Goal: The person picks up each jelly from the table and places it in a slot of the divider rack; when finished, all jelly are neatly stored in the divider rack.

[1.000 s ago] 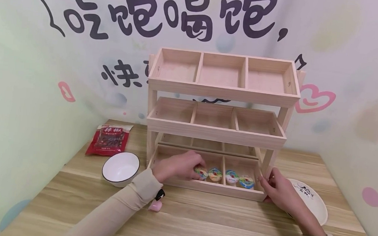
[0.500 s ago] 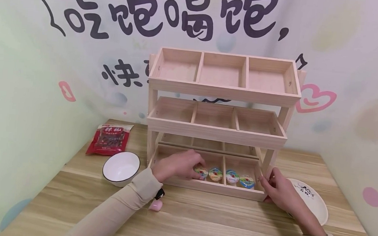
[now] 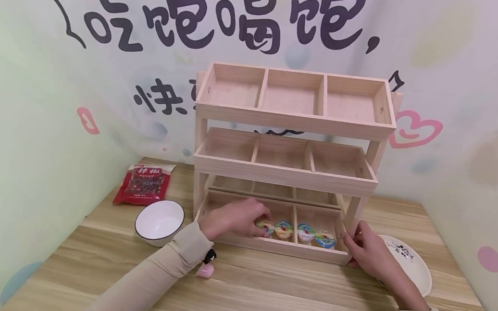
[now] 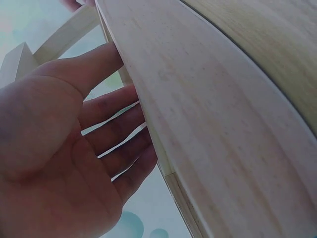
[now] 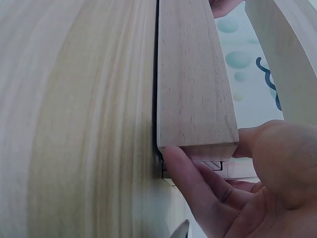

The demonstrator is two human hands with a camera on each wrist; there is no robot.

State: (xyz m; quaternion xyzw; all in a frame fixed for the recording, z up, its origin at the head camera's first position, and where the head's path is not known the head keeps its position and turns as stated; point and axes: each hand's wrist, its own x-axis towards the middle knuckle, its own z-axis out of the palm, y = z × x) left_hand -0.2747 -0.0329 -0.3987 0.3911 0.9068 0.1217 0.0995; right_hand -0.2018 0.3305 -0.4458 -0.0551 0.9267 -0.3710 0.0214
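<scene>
A three-tier wooden rack (image 3: 287,172) stands on the table, each tier split into compartments. Several small jelly cups with printed lids sit in its bottom tray (image 3: 277,248). My left hand (image 3: 238,217) reaches over that tray's front board, thumb and fingers around the leftmost jelly cup (image 3: 265,227). In the left wrist view the front board (image 4: 198,109) hides the fingertips. Two more jelly cups (image 3: 306,233) lie right of the divider. My right hand (image 3: 368,248) grips the bottom tray's right front corner, one finger (image 5: 183,168) under its end and the thumb at the upper edge.
A white bowl (image 3: 157,220) with a dark rim stands left of the rack, in front of a red snack packet (image 3: 145,184). Beside the right hand lies a white plate (image 3: 412,268) with a dark pattern. A small pink object (image 3: 205,270) shows near the left wrist.
</scene>
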